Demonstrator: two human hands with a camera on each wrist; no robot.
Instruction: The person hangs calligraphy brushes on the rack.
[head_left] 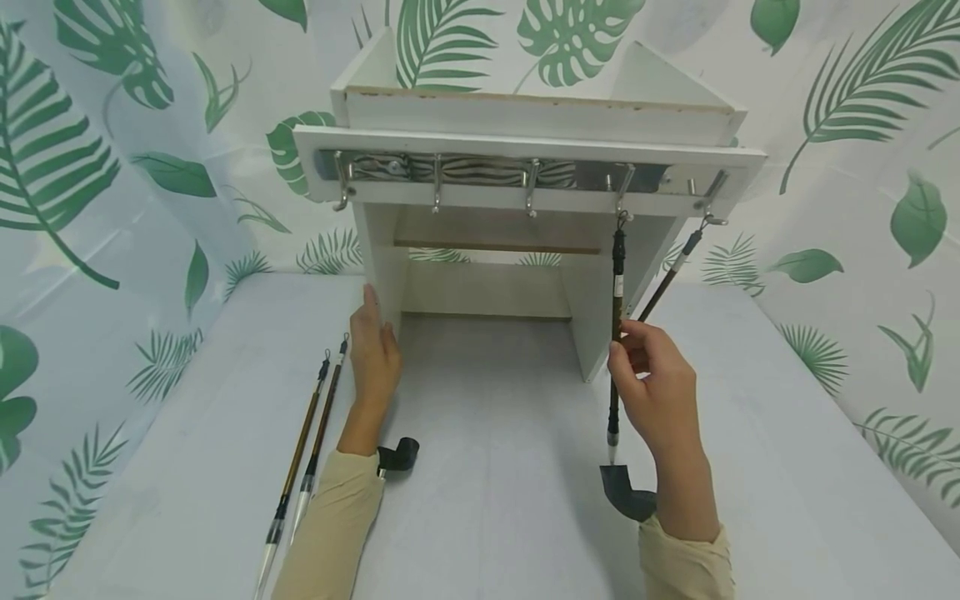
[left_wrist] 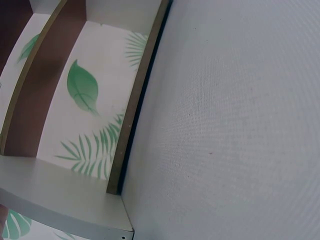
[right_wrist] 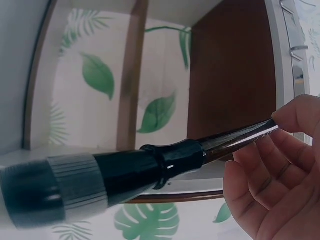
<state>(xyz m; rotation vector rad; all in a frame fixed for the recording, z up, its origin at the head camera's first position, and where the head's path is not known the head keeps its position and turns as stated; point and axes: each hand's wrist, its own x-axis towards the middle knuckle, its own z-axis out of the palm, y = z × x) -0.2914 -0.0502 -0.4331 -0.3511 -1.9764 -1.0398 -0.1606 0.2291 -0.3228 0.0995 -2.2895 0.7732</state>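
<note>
My right hand (head_left: 660,392) pinches the dark shaft of a calligraphy brush (head_left: 618,275) between thumb and fingers. This brush hangs upright, its loop at the fourth hook (head_left: 624,187) and its white tip down. In the right wrist view, the brush's black ferrule (right_wrist: 130,172) fills the foreground. Behind it, a second calligraphy brush (head_left: 671,279) hangs tilted from the rightmost hook (head_left: 716,192). My left hand (head_left: 373,354), fingers extended, is at the left side panel of the white shelf unit (head_left: 525,143); whether it touches the panel I cannot tell.
Two more calligraphy brushes (head_left: 296,467) (head_left: 326,417) lie side by side on the white table (head_left: 495,500), left of my left forearm. Three bare hooks (head_left: 437,183) line the rail's left part. Leaf-patterned cloth (head_left: 847,167) surrounds the table.
</note>
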